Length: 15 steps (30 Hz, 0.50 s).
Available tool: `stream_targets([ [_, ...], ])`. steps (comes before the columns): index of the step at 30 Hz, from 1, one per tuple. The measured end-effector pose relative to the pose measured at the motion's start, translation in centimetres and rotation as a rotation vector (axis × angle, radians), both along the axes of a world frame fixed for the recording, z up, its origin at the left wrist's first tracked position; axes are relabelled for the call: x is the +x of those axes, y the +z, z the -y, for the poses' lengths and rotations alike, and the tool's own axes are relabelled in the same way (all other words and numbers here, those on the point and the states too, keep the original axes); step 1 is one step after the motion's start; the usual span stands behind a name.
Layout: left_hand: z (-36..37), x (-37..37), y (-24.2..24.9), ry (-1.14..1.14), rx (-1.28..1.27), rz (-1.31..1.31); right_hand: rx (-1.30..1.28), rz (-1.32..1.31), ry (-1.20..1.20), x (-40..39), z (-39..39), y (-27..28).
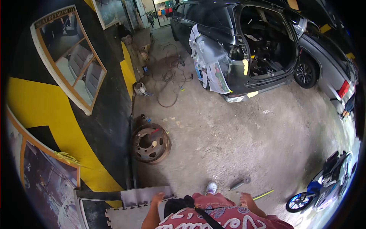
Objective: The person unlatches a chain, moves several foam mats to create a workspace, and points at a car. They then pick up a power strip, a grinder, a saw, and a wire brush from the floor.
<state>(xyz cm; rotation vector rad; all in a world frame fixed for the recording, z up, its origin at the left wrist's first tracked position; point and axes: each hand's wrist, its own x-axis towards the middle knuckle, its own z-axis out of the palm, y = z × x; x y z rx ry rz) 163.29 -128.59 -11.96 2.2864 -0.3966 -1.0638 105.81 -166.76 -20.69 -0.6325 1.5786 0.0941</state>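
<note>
At the bottom of the head view, my left hand (pixel 157 198) hangs beside my body with its fingers loosely curled, and nothing shows in it. A black bag (pixel 182 204) with a strap rests against my pink patterned shirt, just right of that hand. My right hand (pixel 246 198) is on the other side of my body, its fingers also curled and no object showing in them. A thin yellow-green strip (pixel 264 194) reaches out past my right wrist in this view. On the concrete floor ahead lies a grey cylindrical metal part (pixel 240 183), close to my shoe (pixel 211 187).
A rusty wheel rim (pixel 164 147) lies by the black-and-yellow wall. Tangled hoses (pixel 167 76) and a bucket (pixel 140 89) are farther on. Ahead stands a dark car (pixel 213 26) with a doorless opening and masking paper (pixel 215 74). A motorcycle (pixel 320 187) is at right.
</note>
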Motion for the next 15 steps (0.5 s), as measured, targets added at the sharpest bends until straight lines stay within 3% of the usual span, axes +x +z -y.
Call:
stream_targets([
  [2, 3.4, 1.6, 1.2, 0.25, -0.191, 0.016, -0.001, 0.074, -0.049, 3.3, 6.7, 2.1],
  [4, 5.6, 2.1, 1.1, 0.366, -0.253, 0.004, -0.129, -0.005, 0.091, 7.6, 12.6, 5.4],
  [6, 6.3, 2.3, -2.0, 0.365, -0.111, -0.066, -0.179, -0.022, 0.104, 12.0, 18.1, 7.3],
  [8, 6.5, 1.8, -2.1, -0.146, -0.024, 0.259, -0.233, -0.043, 0.138, 16.1, 22.7, 7.6],
  [11, 11.0, 2.7, -1.8, -0.008, 0.051, -0.002, -0.275, -0.011, 0.18, 22.4, 27.8, 6.7],
  [15, 18.8, 9.7, -1.5, 0.048, 0.08, -0.121, -0.262, 0.008, 0.216, 31.2, 30.8, 5.1],
])
